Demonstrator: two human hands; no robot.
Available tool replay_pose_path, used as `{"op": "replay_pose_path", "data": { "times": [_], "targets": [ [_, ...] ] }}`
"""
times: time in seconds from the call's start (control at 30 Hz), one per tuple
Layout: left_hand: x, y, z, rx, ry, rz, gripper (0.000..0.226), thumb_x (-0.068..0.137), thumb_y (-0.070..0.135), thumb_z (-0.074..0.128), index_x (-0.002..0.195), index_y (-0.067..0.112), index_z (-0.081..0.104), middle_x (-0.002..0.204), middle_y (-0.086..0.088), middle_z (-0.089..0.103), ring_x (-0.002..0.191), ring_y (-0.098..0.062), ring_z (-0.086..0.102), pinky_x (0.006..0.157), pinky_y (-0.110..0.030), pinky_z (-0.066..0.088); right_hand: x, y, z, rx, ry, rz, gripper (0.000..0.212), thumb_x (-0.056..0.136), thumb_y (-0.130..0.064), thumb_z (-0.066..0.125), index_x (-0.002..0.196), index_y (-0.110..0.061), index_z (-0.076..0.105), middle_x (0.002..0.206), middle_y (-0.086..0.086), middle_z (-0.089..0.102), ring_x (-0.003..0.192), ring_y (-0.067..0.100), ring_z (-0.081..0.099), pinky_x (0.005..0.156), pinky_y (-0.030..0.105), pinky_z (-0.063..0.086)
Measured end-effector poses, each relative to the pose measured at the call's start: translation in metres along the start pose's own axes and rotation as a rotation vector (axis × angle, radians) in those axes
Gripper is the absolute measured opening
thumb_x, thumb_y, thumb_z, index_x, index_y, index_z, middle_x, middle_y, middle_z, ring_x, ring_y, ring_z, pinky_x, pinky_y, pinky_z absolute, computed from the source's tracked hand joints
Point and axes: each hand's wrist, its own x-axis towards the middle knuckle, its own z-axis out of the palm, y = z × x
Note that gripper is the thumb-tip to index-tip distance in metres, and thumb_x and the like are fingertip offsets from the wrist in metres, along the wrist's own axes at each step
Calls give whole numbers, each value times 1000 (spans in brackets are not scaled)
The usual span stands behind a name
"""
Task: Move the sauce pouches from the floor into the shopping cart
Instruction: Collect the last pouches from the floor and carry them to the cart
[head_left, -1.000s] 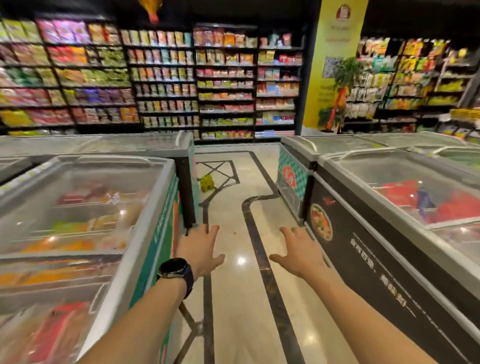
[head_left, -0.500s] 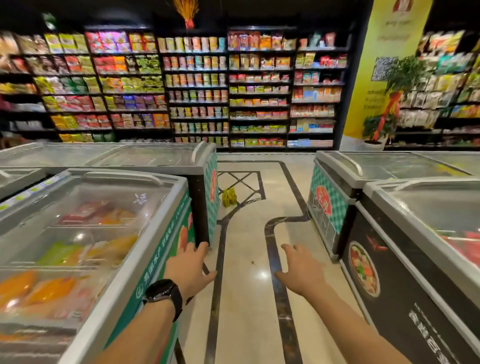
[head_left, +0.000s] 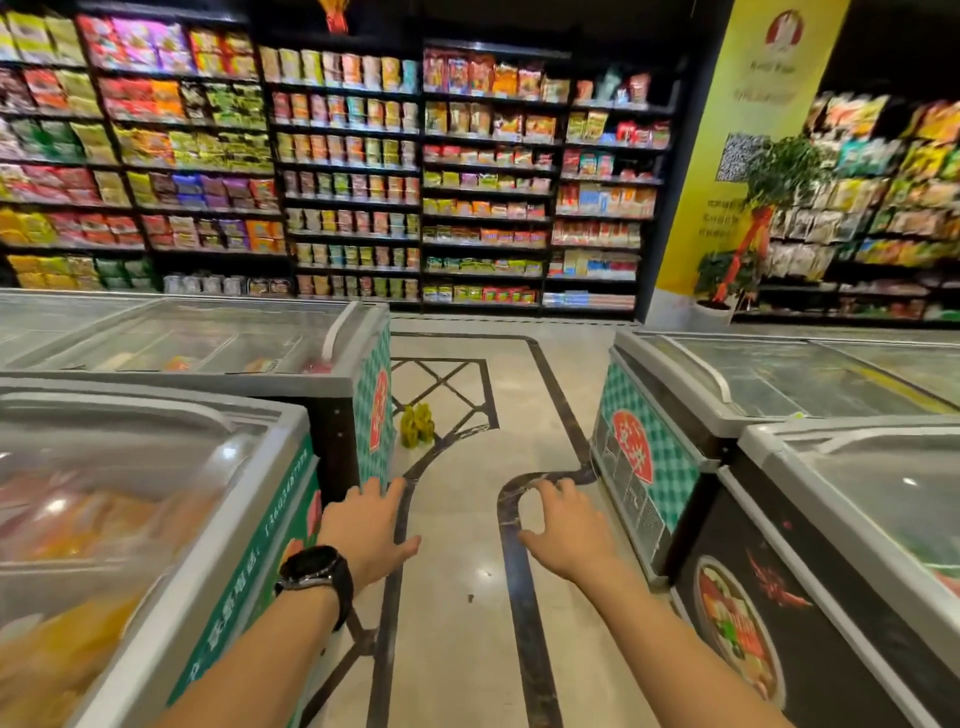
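Both of my hands were empty, fingers spread and palms down: the left hand (head_left: 370, 530) and the right hand (head_left: 569, 527) reached forward at about the same height. Well ahead of them, the yellow-green sauce pouches (head_left: 417, 425) stood on the floor (head_left: 467, 649), just beside the corner of the freezer on my left (head_left: 322, 384), nearer my left hand than my right. Pale polished tile with dark inlaid lines ran between that freezer and another chest freezer on my right (head_left: 675, 415). Packed shelves (head_left: 353, 171) lined the far wall. Both forearms stretched out, a black watch (head_left: 317, 574) on my left wrist.
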Motion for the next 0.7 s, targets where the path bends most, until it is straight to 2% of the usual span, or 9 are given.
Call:
{"op": "replay_pose_path", "data": {
  "times": [0.2, 0.4, 0.57, 0.7],
  "targets": [
    [127, -2, 0, 8, 25, 36, 79, 90, 63, 50, 154, 27, 21, 141, -4, 47, 124, -24, 53, 97, -38, 52, 122, 13, -4, -14, -14, 33, 73, 89, -48, 58, 149, -23, 25, 150, 9, 31, 137, 31, 34, 108, 48, 37],
    [283, 3, 4, 55, 35, 36, 83, 89, 68, 46, 155, 28, 17, 144, -3, 46, 125, -23, 54, 94, -36, 53, 281, 39, -7, 38, -24, 39, 71, 88, -45, 57, 149, -25, 25, 151, 8, 30, 138, 32, 33, 109, 50, 33],
    [398, 11, 2, 40, 18, -3, 80, 90, 66, 48, 154, 27, 21, 147, -4, 42, 127, -25, 52, 96, -38, 54, 402, 62, -14, 19, -66, 30, 71, 89, -46, 55, 149, -24, 25, 149, 11, 31, 134, 33, 35, 107, 46, 37],
    [472, 10, 5, 23, -16, -25, 76, 90, 64, 50, 151, 26, 25, 143, -5, 46, 122, -25, 55, 95, -38, 53, 486, 65, -9, 15, -84, -5, 73, 90, -49, 55, 150, -24, 22, 154, 10, 27, 137, 32, 34, 109, 46, 37]
  ]
}}
